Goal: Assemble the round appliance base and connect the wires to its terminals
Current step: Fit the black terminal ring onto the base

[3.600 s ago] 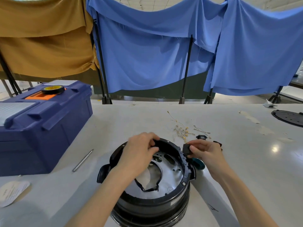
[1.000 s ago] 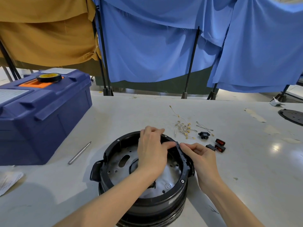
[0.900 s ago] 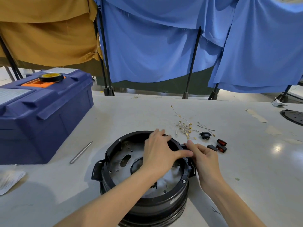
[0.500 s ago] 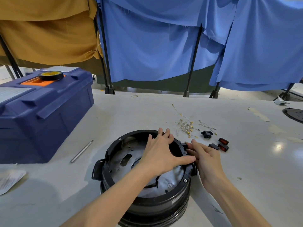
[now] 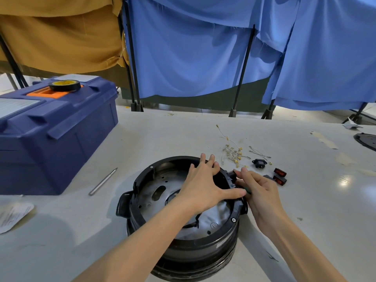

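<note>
Left hand (image 5: 203, 186): fingers spread flat on round base (image 5: 193, 251) rim, steadying it, bench front edge. Right hand (image 5: 262, 194): pinches small black part (image 5: 231, 176) at rim's outer side, apparently seating it. Wires (image 5: 234, 151) loose behind.

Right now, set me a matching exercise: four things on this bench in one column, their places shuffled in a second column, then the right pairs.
Things
1. roll of tape
2. metal rod
3. red switches
4. bundle of wires

Places
A. on the table, beyond the round base
B. on the lid of the blue box
C. on the table, just right of the right hand
D. on the table, between the blue box and the round base

Pairs: 1-B, 2-D, 3-C, 4-A
</note>
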`<state>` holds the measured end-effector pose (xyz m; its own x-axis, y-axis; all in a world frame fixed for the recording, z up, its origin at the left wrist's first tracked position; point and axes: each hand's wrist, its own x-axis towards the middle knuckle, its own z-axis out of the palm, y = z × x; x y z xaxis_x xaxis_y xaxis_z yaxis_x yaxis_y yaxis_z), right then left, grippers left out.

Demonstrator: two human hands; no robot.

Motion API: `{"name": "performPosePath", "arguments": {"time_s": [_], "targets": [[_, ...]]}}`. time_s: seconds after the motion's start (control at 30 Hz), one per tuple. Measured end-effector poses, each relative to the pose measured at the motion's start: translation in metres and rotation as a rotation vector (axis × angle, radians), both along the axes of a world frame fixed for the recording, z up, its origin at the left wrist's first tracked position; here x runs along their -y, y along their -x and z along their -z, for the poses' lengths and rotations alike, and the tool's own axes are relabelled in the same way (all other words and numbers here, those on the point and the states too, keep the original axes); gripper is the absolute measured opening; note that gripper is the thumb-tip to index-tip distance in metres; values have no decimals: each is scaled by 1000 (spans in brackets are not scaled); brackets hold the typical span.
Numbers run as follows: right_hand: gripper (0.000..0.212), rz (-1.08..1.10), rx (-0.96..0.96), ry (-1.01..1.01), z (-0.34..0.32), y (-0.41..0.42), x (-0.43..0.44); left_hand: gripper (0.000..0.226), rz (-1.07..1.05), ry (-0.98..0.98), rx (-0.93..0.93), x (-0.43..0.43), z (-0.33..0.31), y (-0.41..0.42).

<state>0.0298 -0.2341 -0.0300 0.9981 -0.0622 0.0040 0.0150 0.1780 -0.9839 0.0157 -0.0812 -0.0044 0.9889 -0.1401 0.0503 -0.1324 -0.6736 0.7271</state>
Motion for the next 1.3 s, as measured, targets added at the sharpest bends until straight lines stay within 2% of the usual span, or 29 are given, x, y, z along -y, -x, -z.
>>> {"name": "performPosePath", "arguments": {"time_s": [0.23, 0.73, 0.83, 0.93, 1.03, 1.1, 1.2, 1.3], "targets": [[29, -38, 52, 88, 2, 1, 2, 106, -2, -7, -7, 1, -3, 2], [43, -50, 108, 120, 6, 0, 3, 110, -32, 64, -68, 2, -5, 3], [25, -102, 44, 49, 4, -3, 4, 96, 26, 65, -42, -5, -10, 5], [6, -126, 54, 84, 3, -1, 5, 79, 33, -64, 40, -13, -13, 6], [15, -60, 103, 140, 4, -3, 4, 56, -183, -209, 277, -15, -13, 8], [22, -59, 144, 185, 0, -4, 4, 44, -222, -189, 260, -14, -12, 9], [35, -113, 178, 247, -3, -4, 8, 56, -123, -152, 104, -14, -4, 11], [30, -139, 207, 285, -5, -2, 12, 68, -59, -137, 92, -11, 2, 10]]}}
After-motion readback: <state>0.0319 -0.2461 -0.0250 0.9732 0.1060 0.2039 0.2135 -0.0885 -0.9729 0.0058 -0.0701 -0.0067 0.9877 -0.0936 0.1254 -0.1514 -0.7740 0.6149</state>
